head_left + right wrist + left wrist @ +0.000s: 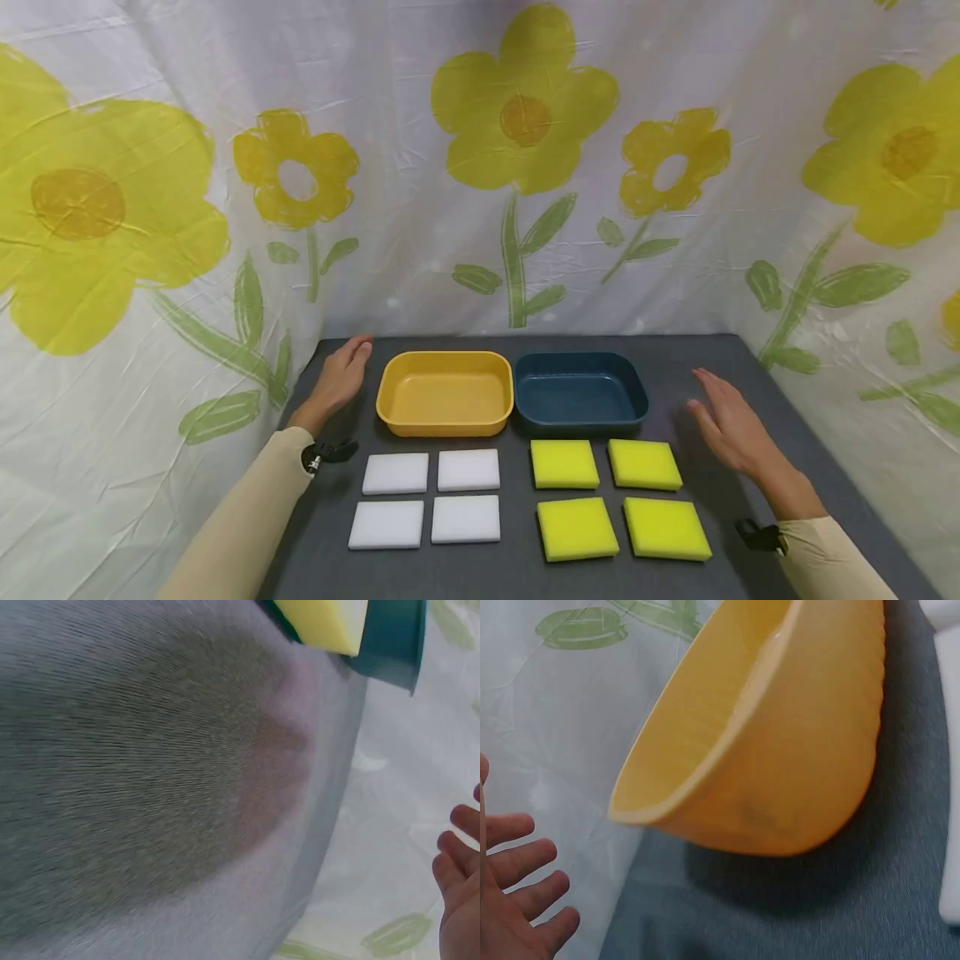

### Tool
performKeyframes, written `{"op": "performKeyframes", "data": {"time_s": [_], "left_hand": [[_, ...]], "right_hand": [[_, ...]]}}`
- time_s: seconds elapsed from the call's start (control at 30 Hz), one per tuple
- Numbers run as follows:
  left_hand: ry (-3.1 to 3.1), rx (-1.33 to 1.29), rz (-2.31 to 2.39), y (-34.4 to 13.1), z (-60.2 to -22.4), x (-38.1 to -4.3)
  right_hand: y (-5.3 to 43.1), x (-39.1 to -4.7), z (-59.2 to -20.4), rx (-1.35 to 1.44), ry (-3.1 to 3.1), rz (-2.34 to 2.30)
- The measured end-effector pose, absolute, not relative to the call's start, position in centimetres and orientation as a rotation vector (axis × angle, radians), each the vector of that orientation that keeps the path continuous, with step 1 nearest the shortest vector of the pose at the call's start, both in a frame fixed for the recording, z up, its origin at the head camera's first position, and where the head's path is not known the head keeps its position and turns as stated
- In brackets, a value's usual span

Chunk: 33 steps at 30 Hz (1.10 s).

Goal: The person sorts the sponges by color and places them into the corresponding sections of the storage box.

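We hold nothing: our left hand (342, 379) and right hand (737, 429) are relaxed, perhaps wide to leave the yellow sponges (565, 464) free.

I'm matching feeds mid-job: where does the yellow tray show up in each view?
Head: the yellow tray is slightly left of centre, below mid-height.
Left wrist: large, upper centre, cut off by the top edge.
Right wrist: not in it.
Shared landmark: the flower-printed curtain shows in all three.
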<state>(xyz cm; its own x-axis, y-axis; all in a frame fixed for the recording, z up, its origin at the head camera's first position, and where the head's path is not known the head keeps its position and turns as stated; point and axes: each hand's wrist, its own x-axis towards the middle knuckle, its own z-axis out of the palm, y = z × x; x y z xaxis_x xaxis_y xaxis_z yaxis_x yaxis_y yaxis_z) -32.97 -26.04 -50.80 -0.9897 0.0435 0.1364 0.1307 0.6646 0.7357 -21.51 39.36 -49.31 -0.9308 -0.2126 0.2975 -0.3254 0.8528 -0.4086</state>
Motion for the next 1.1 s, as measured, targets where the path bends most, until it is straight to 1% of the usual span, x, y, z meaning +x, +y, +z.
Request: {"op": "performKeyframes", "data": {"time_s": [0.27,0.5,0.8,0.97,1.1], "left_hand": [[-2.798,-0.064,-1.464,-24.5,-51.6,-35.4],[-2.759,-0.022,-1.768,-23.5,-52.3,-36.4],[-2.698,0.044,-1.996,-22.5,-53.1,-36.3],[-2.692,0.071,-2.045,-22.0,-53.6,-36.1],[-2.685,0.076,-2.059,-21.4,-53.9,-35.9]], "right_hand": [[38.8,-17.3,-48.1,0.415,-2.819,0.670],[38.4,-15.4,-47.4,0.468,-2.880,0.654],[37.7,-13.5,-47.3,0.556,-2.985,0.684],[37.4,-12.6,-48.0,0.656,-3.092,0.734],[37.3,-11.8,-48.8,0.671,-3.176,0.754]]}}
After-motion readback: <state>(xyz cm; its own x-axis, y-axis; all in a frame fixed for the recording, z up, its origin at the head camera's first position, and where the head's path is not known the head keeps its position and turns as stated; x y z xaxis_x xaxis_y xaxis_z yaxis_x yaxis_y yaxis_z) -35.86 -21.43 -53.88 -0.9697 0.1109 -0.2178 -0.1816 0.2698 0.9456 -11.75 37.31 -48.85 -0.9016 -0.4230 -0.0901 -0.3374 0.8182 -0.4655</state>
